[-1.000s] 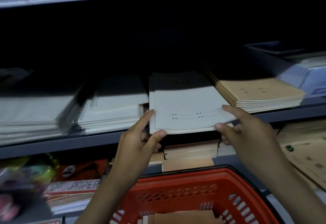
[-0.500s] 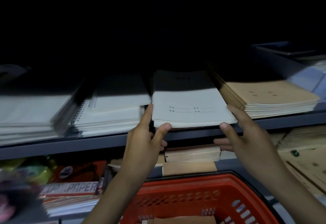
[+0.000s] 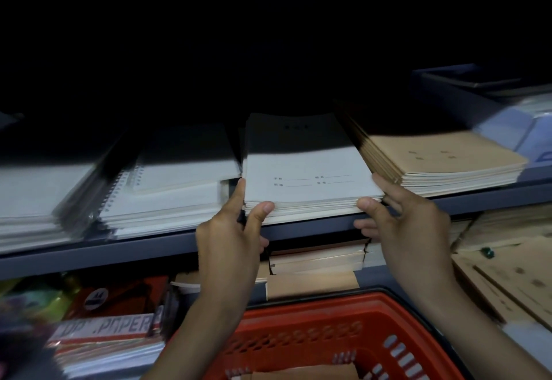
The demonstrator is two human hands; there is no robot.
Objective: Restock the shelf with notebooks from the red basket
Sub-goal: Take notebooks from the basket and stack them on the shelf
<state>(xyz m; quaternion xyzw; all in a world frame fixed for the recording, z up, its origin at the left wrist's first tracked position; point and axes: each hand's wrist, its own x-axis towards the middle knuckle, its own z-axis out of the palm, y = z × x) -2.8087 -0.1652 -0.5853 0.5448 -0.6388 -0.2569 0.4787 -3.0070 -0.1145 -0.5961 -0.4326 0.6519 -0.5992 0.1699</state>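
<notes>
A stack of white notebooks (image 3: pixel 307 176) lies on the grey shelf (image 3: pixel 143 249), between a white spiral-bound pile (image 3: pixel 167 197) and a brown notebook pile (image 3: pixel 442 161). My left hand (image 3: pixel 236 233) touches its front left corner, index finger straight along the side and thumb pressing the front edge. At the front right corner my right hand (image 3: pixel 409 224) does the same. Below my arms sits the red basket (image 3: pixel 316 300), and a brown notebook (image 3: pixel 301 374) shows inside it.
More white pads (image 3: pixel 33 200) lie at the far left of the shelf. A dark tray (image 3: pixel 466 86) and bluish packs stand at the right. The lower shelf holds brown notebooks (image 3: pixel 316 257), paper packs (image 3: pixel 104 329) and brown sheets (image 3: pixel 513 275). The space above the stacks is dark.
The white stack, which stuck out over the shelf edge, has slid back onto the shelf. Both hands moved forward with it, and the view has tilted down slightly.
</notes>
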